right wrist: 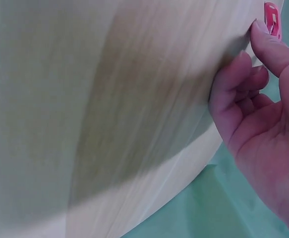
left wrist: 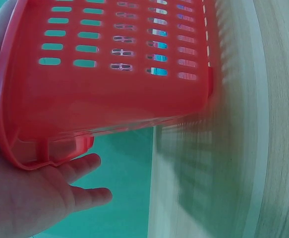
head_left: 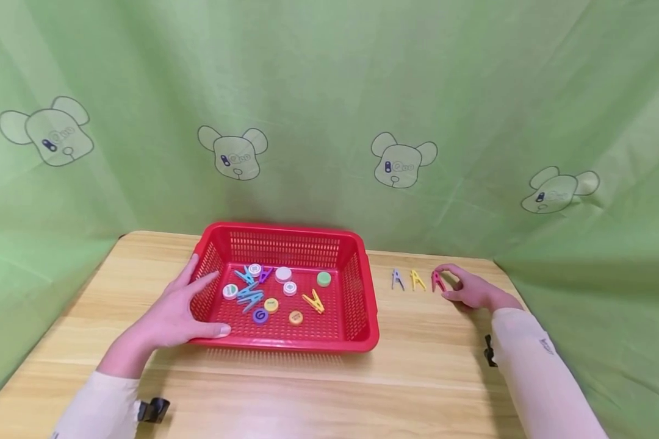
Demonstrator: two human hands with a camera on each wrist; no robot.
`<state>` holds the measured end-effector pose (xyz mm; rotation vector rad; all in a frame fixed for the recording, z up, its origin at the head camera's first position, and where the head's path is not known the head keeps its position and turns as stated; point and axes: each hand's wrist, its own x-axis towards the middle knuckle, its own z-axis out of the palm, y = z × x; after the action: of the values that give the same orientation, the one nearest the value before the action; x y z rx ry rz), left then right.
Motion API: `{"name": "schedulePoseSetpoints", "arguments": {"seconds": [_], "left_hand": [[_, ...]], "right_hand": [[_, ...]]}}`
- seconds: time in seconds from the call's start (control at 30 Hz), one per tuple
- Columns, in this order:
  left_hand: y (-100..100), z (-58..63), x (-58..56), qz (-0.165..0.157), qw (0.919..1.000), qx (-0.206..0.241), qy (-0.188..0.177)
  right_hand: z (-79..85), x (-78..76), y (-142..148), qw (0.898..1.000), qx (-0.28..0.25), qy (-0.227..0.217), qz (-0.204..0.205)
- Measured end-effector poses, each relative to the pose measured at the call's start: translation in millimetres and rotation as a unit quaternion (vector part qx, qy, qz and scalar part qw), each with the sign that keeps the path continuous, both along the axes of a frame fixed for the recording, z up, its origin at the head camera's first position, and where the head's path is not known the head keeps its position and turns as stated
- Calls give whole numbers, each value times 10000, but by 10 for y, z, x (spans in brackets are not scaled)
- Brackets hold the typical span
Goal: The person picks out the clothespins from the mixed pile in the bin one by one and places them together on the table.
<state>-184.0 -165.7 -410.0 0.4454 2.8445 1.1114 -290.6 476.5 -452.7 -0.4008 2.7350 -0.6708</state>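
Note:
My left hand (head_left: 170, 311) rests on the left end of a red plastic basket (head_left: 285, 346), fingers spread, with the thumb over the front rim. In the left wrist view, two straight fingers (left wrist: 92, 197) lie outside the rim. At the right, my right hand (head_left: 468, 289) has its thumb and index finger curled about a red clothespin (head_left: 438, 281), pinching it at the table. The right wrist view shows only part of that clothespin (right wrist: 272, 20) beyond the thumb. A yellow clothespin (head_left: 417, 280) and a blue one (head_left: 398, 280) stand in a row to its left.
Inside the basket are several bottle caps, among them a green cap (head_left: 323, 278) and a purple cap (head_left: 260, 316). Several clothespins lie there too, including a yellow clothespin (head_left: 314, 301). Green curtains (head_left: 318, 201) surround the wooden table (head_left: 417, 372) at the back and sides.

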Motion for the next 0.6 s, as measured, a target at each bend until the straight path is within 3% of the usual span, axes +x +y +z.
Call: {"name": "schedulePoseSetpoints", "arguments": {"seconds": [0.23,0.6], "left_hand": [[6,7,0,-8,10000,46,2],[8,6,-3,-8,10000,24,-33]], "right_hand": [[32,-20,8,9973,-297,-650,-138],[41,-25,-31,9968,-183,-730,-260]]}}
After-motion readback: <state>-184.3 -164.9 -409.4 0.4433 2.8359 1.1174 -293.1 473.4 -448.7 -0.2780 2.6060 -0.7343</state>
